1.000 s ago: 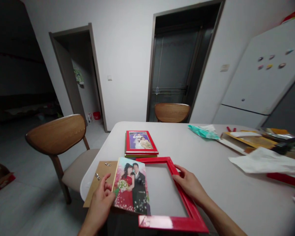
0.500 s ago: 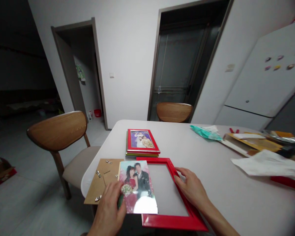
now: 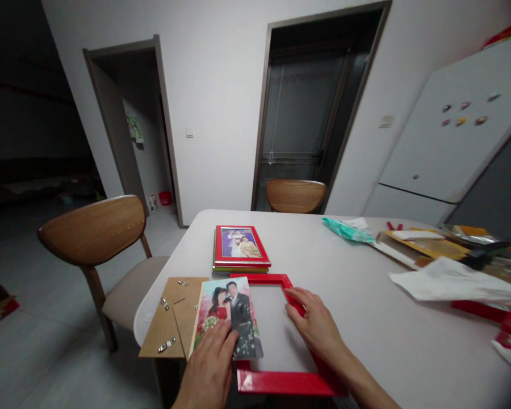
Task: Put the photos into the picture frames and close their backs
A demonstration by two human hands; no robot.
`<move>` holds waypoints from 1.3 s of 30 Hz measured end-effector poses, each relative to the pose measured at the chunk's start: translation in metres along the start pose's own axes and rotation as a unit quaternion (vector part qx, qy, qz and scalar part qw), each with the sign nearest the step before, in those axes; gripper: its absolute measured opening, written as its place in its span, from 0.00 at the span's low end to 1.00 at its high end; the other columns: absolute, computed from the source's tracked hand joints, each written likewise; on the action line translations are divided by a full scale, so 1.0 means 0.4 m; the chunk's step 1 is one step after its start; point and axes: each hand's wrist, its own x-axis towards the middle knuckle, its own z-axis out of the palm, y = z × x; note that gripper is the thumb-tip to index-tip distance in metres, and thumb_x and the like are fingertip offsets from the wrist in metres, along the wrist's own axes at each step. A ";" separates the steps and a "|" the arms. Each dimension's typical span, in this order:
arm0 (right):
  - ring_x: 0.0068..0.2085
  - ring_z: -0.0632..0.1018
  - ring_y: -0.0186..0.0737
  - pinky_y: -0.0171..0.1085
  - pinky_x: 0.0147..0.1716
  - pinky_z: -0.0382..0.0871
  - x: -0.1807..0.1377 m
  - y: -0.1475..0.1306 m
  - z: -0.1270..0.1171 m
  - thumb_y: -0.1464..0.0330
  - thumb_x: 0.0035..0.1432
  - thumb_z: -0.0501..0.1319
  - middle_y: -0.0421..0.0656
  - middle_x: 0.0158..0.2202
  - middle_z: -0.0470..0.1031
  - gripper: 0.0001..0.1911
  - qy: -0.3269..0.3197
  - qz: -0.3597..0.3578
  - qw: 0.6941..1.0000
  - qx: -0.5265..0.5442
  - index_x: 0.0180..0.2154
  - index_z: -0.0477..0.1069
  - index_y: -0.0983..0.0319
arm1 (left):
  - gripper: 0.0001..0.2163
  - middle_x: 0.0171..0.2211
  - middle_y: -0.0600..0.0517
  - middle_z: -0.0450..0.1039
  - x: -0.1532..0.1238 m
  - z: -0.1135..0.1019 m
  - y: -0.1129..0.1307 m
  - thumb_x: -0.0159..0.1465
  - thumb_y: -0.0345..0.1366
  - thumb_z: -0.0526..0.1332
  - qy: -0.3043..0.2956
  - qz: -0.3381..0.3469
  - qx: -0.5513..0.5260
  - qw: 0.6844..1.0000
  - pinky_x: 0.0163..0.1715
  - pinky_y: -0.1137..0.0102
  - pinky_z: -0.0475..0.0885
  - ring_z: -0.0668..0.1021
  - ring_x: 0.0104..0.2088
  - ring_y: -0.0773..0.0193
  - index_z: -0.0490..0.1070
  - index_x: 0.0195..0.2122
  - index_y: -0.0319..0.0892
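A printed photo of a couple (image 3: pixel 227 314) lies across the left edge of an empty red picture frame (image 3: pixel 281 382) on the white table (image 3: pixel 366 307). My left hand (image 3: pixel 210 363) rests flat on the photo's lower part, fingers stretched out. My right hand (image 3: pixel 317 326) lies on the frame's right rail, fingers extended and lightly curved over it. A brown backing board with metal clips (image 3: pixel 170 321) sits just left of the photo, overhanging the table edge. Behind the frame is a small stack of frames, the top one red with a photo in it (image 3: pixel 240 245).
A wooden chair (image 3: pixel 96 238) stands at the table's left, another (image 3: pixel 296 195) at the far end. Papers, a teal bag (image 3: pixel 347 229), a yellow board (image 3: pixel 426 243) and red pieces (image 3: pixel 483 311) clutter the table's right side. A white fridge (image 3: pixel 447 136) stands at the right; two doorways lie behind.
My left hand has gone from gripping the photo's left edge to lying flat on its lower part. The photo has settled down over the frame's left side. My right hand slid slightly inward along the rail.
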 end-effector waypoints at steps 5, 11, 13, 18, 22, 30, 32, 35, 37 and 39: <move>0.40 0.71 0.41 0.40 0.41 0.64 -0.023 -0.097 -0.025 0.65 0.49 0.53 0.47 0.41 0.71 0.16 -0.038 0.005 0.983 0.178 0.39 0.69 0.63 | 0.17 0.46 0.47 0.69 0.025 -0.095 -0.031 0.58 0.28 0.48 0.160 -0.102 -0.102 0.976 0.46 0.68 0.67 0.70 0.47 0.61 0.63 0.48 0.41; 0.29 0.74 0.36 0.36 0.28 0.67 -0.056 -0.176 0.024 0.62 0.47 0.56 0.46 0.32 0.74 0.16 -0.210 0.159 0.844 0.468 0.36 0.70 0.65 | 0.15 0.35 0.49 0.74 0.078 -0.155 0.014 0.56 0.44 0.53 0.279 -0.388 -0.423 0.770 0.37 0.67 0.70 0.75 0.37 0.58 0.67 0.40 0.41; 0.30 0.74 0.37 0.37 0.29 0.68 -0.059 -0.181 0.047 0.60 0.47 0.57 0.46 0.33 0.74 0.17 -0.187 0.210 0.765 0.579 0.36 0.69 0.64 | 0.16 0.36 0.50 0.74 0.089 -0.124 0.050 0.56 0.44 0.54 0.267 -0.382 -0.558 0.686 0.38 0.67 0.69 0.75 0.37 0.59 0.65 0.42 0.41; 0.36 0.75 0.39 0.35 0.31 0.69 -0.029 -0.139 0.017 0.65 0.45 0.57 0.42 0.37 0.74 0.16 0.001 0.246 0.694 0.677 0.40 0.65 0.59 | 0.20 0.41 0.44 0.72 0.090 -0.033 0.100 0.53 0.42 0.59 0.162 -0.348 -0.697 0.605 0.43 0.64 0.66 0.73 0.42 0.56 0.63 0.44 0.37; 0.31 0.76 0.40 0.36 0.27 0.69 0.006 -0.072 -0.056 0.70 0.46 0.55 0.43 0.34 0.76 0.22 -0.052 0.281 0.753 0.592 0.46 0.60 0.60 | 0.25 0.47 0.39 0.66 0.071 -0.002 0.079 0.52 0.38 0.59 0.118 -0.342 -0.636 0.681 0.47 0.63 0.63 0.69 0.47 0.55 0.57 0.50 0.36; 0.28 0.76 0.40 0.36 0.26 0.69 0.038 -0.008 -0.035 0.72 0.45 0.48 0.45 0.33 0.76 0.25 -0.123 0.258 0.854 0.434 0.49 0.60 0.65 | 0.24 0.53 0.40 0.59 0.050 0.021 0.074 0.48 0.27 0.57 -0.026 -0.198 -0.340 0.919 0.52 0.59 0.58 0.62 0.53 0.54 0.61 0.48 0.36; 0.29 0.76 0.40 0.36 0.26 0.69 0.046 -0.014 -0.017 0.72 0.44 0.48 0.45 0.33 0.76 0.26 -0.128 0.243 0.872 0.406 0.49 0.60 0.66 | 0.25 0.53 0.38 0.58 0.048 0.031 0.073 0.47 0.27 0.58 -0.044 -0.160 -0.298 0.940 0.51 0.58 0.59 0.62 0.53 0.53 0.60 0.49 0.35; 0.30 0.76 0.40 0.35 0.27 0.69 0.055 -0.023 0.002 0.72 0.43 0.47 0.45 0.34 0.75 0.27 -0.123 0.217 0.882 0.399 0.49 0.59 0.67 | 0.28 0.54 0.36 0.56 0.044 0.050 0.064 0.44 0.28 0.62 -0.053 -0.102 -0.252 0.961 0.50 0.56 0.60 0.60 0.54 0.50 0.60 0.48 0.36; 0.31 0.76 0.40 0.35 0.28 0.68 0.056 -0.024 0.011 0.72 0.44 0.48 0.45 0.35 0.75 0.27 -0.117 0.201 0.884 0.405 0.49 0.59 0.67 | 0.30 0.54 0.34 0.54 0.039 0.063 0.057 0.40 0.29 0.65 -0.061 -0.074 -0.230 0.968 0.49 0.55 0.60 0.59 0.54 0.47 0.61 0.47 0.36; 0.32 0.76 0.40 0.35 0.28 0.68 0.055 -0.020 0.017 0.71 0.44 0.48 0.45 0.35 0.75 0.27 -0.116 0.189 0.885 0.410 0.49 0.59 0.67 | 0.31 0.55 0.33 0.53 0.034 0.075 0.050 0.39 0.29 0.66 -0.069 -0.060 -0.213 0.973 0.49 0.55 0.60 0.58 0.54 0.46 0.61 0.47 0.35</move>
